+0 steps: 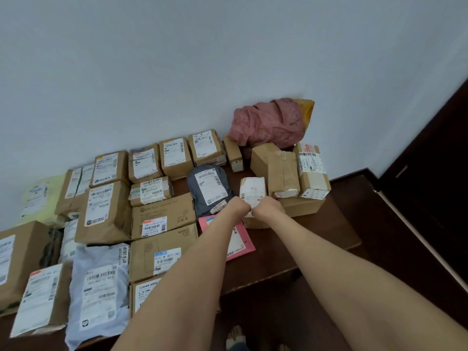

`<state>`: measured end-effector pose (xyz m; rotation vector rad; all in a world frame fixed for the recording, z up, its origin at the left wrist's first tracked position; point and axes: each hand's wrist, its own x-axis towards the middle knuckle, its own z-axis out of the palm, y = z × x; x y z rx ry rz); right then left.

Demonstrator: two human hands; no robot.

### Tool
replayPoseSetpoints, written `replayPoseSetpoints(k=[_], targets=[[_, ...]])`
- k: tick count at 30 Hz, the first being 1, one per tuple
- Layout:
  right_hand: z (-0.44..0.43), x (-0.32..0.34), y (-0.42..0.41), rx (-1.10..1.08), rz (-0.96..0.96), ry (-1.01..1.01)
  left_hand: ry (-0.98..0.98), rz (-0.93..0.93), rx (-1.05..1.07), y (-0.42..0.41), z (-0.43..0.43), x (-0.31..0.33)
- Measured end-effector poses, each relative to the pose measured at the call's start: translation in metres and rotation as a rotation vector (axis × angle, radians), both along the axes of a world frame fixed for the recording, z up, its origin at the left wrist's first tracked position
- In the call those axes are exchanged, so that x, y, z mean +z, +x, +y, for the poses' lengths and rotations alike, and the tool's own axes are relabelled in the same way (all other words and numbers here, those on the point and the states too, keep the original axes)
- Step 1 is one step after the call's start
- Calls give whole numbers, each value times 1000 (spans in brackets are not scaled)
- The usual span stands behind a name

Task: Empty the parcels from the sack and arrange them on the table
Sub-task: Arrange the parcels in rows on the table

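Gripping a small parcel (253, 192) by its near edge, the left hand (238, 207) and right hand (269, 206) are curling round it, apparently fitting it between the grey bag (202, 196) and the stacked boxes (283, 173). Other parcels are lying label-up in rows on the table (336, 224), presumably for reading. The pink sack (271, 122) is slumping against the wall. Legible: "12V4A", "MOBILE", "4T 6-2610".

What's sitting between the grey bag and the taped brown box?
In the head view, a small white parcel sits there, gripped at its near edge by the left hand and right hand.
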<state>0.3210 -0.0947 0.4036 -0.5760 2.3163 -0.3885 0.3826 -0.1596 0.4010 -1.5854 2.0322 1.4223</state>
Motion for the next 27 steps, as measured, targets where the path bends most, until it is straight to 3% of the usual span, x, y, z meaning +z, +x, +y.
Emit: replayPoseSetpoints(k=[7,14,20,27], targets=[[-7,-2,0,7,-23,-28,95,69,131,8,-5,4],[-16,14,-2,-25,-5,-107,72,121,203,14,-14,35],[-30,48,-7,-122,-57,-277,5,220,296,18,-30,76],[-45,93,-19,-290,-300,-563,-46,450,296,26,-49,117]])
